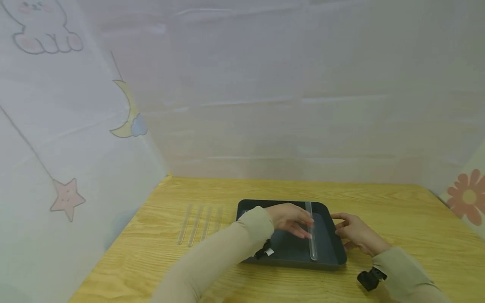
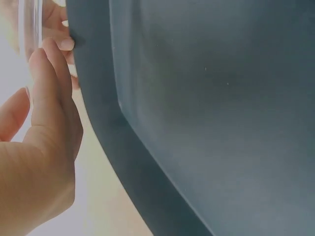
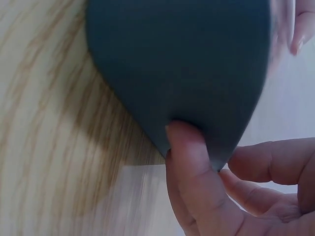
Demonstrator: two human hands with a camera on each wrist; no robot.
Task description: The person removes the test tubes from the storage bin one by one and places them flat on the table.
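A dark grey tray point(image 1: 282, 248) rests on the wooden table. My left hand point(image 1: 289, 216) is above its right half, fingers reaching toward the right. At its fingertips is a clear round-ended test tube point(image 1: 313, 248), which runs front to back over the tray; in the left wrist view the tube point(image 2: 30, 24) overlaps the fingertips. At the tray's right side, my right hand point(image 1: 358, 233) touches the outer wall. In the right wrist view one finger point(image 3: 189, 152) presses on that wall, with other fingers beside the corner.
Several more clear test tubes point(image 1: 195, 225) lie side by side on the table, left of the tray. Pale printed sheets point(image 1: 242, 92) stand behind the table and at its sides. My left sleeve point(image 1: 223, 248) hides the tray's front left corner.
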